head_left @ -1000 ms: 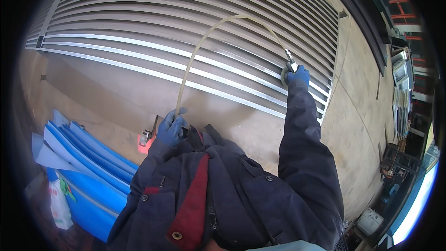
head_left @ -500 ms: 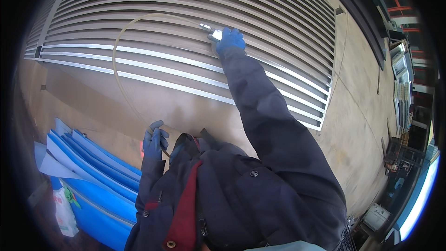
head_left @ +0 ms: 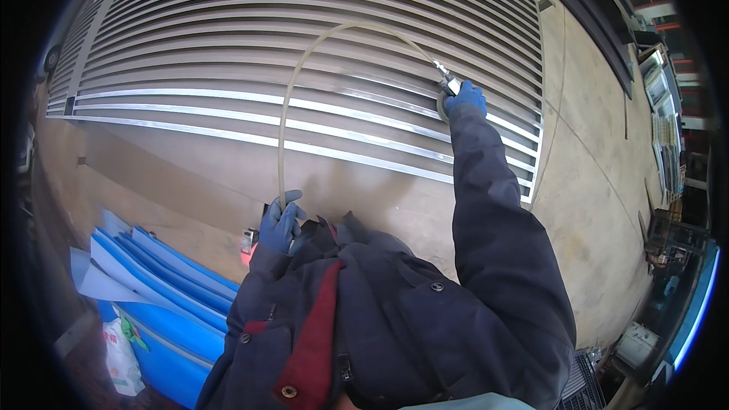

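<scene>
My right hand [head_left: 468, 99], in a blue glove, is closed around an air sander [head_left: 451, 86]. The sander's round pad [head_left: 442, 106] rests against the slats of a long metal slatted panel [head_left: 190, 130]. From the sander's silver fitting, a pale yellowish hose [head_left: 285, 121] arches left over the panel and drops toward my body. My left hand [head_left: 279, 222], gloved in blue-grey, holds the hose near my jacket with its fingers bent around it. Near the sander, the closest slats look bright and shiny, while those farther off are duller.
Blue sheets [head_left: 167, 281] are stacked at the lower left, beside a white plastic bag [head_left: 121, 357] and a green cloth [head_left: 132, 332]. Concrete floor [head_left: 588, 205] lies to the right. A dark beam [head_left: 588, 11] runs along the far right, near leaning frames [head_left: 662, 121].
My right hand has carried the sander rightward along the slats and slightly nearer. The hose arch has shifted right with it. My left hand still grips the hose, a little farther right in view.
</scene>
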The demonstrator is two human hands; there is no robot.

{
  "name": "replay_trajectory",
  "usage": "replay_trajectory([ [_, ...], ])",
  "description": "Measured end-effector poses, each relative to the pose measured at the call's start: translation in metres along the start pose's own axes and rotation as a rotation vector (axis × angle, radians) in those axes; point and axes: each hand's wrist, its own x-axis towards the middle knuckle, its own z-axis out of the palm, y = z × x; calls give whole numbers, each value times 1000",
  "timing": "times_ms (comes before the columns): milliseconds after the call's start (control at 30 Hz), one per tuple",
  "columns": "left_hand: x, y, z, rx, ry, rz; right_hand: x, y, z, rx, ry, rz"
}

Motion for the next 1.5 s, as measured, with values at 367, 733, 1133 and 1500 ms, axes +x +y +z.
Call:
replay_trajectory([
  [367,1,-19,-16,-102,34,71,5,19,5,14,-63,-118],
  [733,-7,-67,-70,-189,272,159,-52,-216,11,-8,-115,-456],
  [1133,-3,-52,-49,-157,190,151,-44,-150,8,19,-100,-376],
  [1500,-9,-11,-2,-158,-27,25,2,44,-13,-5,-72,1],
])
